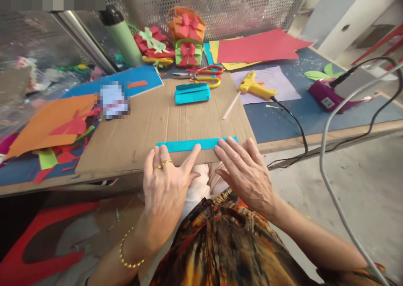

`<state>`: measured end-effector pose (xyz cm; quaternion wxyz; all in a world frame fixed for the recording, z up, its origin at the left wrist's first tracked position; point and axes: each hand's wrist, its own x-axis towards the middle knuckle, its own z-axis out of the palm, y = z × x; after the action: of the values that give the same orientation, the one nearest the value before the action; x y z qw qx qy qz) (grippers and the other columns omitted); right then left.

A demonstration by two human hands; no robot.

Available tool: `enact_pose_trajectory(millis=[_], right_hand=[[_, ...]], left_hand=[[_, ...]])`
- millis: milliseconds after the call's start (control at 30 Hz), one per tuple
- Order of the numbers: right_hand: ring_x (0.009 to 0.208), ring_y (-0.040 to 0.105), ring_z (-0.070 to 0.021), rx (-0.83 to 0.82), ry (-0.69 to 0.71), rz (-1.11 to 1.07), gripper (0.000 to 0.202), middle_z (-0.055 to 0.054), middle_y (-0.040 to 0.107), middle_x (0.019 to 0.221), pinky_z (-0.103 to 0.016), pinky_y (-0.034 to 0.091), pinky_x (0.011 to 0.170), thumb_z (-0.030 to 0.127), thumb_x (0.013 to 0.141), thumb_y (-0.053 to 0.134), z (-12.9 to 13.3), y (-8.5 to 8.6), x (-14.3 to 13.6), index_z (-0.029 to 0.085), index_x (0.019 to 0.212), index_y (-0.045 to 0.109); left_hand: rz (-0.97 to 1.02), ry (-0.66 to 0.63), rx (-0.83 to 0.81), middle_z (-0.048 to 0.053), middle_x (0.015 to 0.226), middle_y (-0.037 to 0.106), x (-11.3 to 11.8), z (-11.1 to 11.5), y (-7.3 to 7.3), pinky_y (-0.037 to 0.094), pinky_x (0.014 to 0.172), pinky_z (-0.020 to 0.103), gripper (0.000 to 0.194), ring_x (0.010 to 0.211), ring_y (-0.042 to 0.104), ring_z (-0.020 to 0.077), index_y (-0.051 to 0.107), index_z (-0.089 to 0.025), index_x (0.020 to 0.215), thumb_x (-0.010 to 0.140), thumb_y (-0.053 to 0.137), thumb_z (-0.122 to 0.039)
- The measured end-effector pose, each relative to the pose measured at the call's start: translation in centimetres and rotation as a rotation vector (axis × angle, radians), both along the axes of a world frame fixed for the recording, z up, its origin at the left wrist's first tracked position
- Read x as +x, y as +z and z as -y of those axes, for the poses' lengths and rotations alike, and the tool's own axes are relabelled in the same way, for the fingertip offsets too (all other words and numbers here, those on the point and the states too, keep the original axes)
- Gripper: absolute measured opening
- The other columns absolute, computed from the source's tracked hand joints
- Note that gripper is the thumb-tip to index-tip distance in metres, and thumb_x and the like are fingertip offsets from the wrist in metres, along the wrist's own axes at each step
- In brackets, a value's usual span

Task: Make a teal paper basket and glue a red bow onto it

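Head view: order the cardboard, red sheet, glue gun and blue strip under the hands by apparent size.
Cardboard
Red sheet
Glue gun and blue strip: too alike to rank, the strip being partly covered

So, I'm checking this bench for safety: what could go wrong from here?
The black cord of the yellow glue gun droops below the edge of the table; a snag might drag the gun. If hot, which I can't tell, the gun could mark the lilac sheet under it. The flat blue strip, touched by the left hand and right hand, might skew if pressed unevenly.
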<state>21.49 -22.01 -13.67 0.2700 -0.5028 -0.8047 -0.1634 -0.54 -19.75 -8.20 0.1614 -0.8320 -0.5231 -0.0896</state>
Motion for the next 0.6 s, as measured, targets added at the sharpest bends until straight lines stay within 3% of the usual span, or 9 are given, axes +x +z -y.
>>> enact_pose_trajectory(millis=[67, 200, 333, 400, 467, 600], right_hand=[[0.153, 0.054, -0.0270, -0.001, -0.023, -0.002, 0.052, -0.014, 0.065, 0.156, -0.054, 0.019, 0.138, 0.031, 0.109, 0.061, 0.5, -0.3, 0.5, 0.013, 0.157, 0.052], [0.147, 0.060, -0.0280, 0.022, -0.049, -0.001, 0.047, -0.015, 0.068, 0.152, -0.054, 0.026, 0.135, 0.024, 0.106, 0.064, 1.3, 0.0, 1.5, 0.013, 0.151, 0.056], [0.116, 0.075, -0.0277, 0.142, -0.128, -0.041, 0.030, -0.012, 0.082, 0.122, -0.049, 0.045, 0.120, 0.030, 0.104, 0.069, 1.3, 1.8, 2.3, 0.016, 0.131, 0.067], [0.104, 0.075, -0.0271, 0.244, -0.175, -0.078, 0.025, -0.011, 0.082, 0.108, -0.047, 0.052, 0.109, 0.032, 0.102, 0.070, 0.9, 2.8, 2.1, 0.017, 0.123, 0.070], [0.109, 0.072, -0.0285, 0.278, -0.121, -0.088, 0.026, -0.014, 0.079, 0.111, -0.046, 0.054, 0.104, 0.033, 0.104, 0.067, 0.2, 3.5, 1.5, 0.017, 0.124, 0.069], [0.118, 0.068, -0.0287, 0.137, 0.071, 0.010, 0.037, -0.018, 0.077, 0.124, -0.043, 0.054, 0.102, 0.039, 0.112, 0.051, -1.5, 3.3, -0.6, 0.013, 0.132, 0.068]], left_hand=[[0.002, 0.007, -0.003, 0.022, 0.156, 0.059, 0.0, 0.0, 0.0, 0.049, 0.116, 0.065, 0.068, 0.141, 0.061, 0.0461, 0.056, -0.045, 0.159, 0.096, 0.079, -0.031], [0.028, -0.013, 0.004, 0.021, 0.156, 0.059, -0.2, -0.1, -0.2, 0.048, 0.117, 0.066, 0.070, 0.142, 0.061, 0.0454, 0.056, -0.044, 0.159, 0.095, 0.080, -0.031], [0.043, -0.044, 0.041, 0.022, 0.155, 0.059, -0.4, -0.2, -0.8, 0.049, 0.114, 0.067, 0.072, 0.141, 0.061, 0.0461, 0.055, -0.042, 0.160, 0.093, 0.082, -0.031], [0.042, -0.055, 0.058, 0.023, 0.155, 0.059, -0.4, -0.3, -1.1, 0.050, 0.113, 0.068, 0.075, 0.140, 0.062, 0.0460, 0.054, -0.042, 0.161, 0.093, 0.083, -0.032], [0.039, -0.061, 0.072, 0.023, 0.154, 0.059, -0.4, -0.4, -1.3, 0.050, 0.113, 0.068, 0.079, 0.140, 0.061, 0.0458, 0.051, -0.042, 0.162, 0.091, 0.084, -0.034], [0.016, -0.069, 0.081, 0.025, 0.153, 0.059, -0.3, -0.2, -1.3, 0.049, 0.113, 0.068, 0.083, 0.141, 0.060, 0.0477, 0.049, -0.040, 0.164, 0.090, 0.086, -0.037]])
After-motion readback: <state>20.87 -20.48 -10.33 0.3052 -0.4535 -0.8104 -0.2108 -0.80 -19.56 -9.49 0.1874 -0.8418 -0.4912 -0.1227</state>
